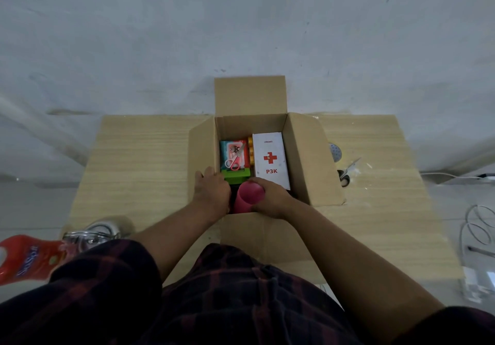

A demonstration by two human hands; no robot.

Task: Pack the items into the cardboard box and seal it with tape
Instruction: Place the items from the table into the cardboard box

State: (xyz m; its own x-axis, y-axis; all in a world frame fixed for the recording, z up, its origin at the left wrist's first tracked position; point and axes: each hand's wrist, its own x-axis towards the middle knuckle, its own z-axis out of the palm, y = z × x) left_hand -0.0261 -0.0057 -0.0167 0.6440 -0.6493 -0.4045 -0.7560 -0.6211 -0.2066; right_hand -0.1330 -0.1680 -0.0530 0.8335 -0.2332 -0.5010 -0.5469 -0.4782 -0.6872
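Observation:
An open cardboard box (305,157) stands on the wooden table with its flaps spread. Inside lie a white first-aid box marked P3K (271,159), a red and teal pack with small scissors on it (234,155), an orange item (250,150) between them, and a green box (237,177). My right hand (270,197) grips a pink cup (247,197) at the box's near end. My left hand (211,189) reaches into the box beside the green box, fingers touching it.
A red bottle (29,257) and a shiny metal object (96,233) sit at the table's near left. Scissors (345,174) and a grey-white round thing (335,151) lie right of the box. Cables (478,226) and a clear plastic item (479,283) are at far right.

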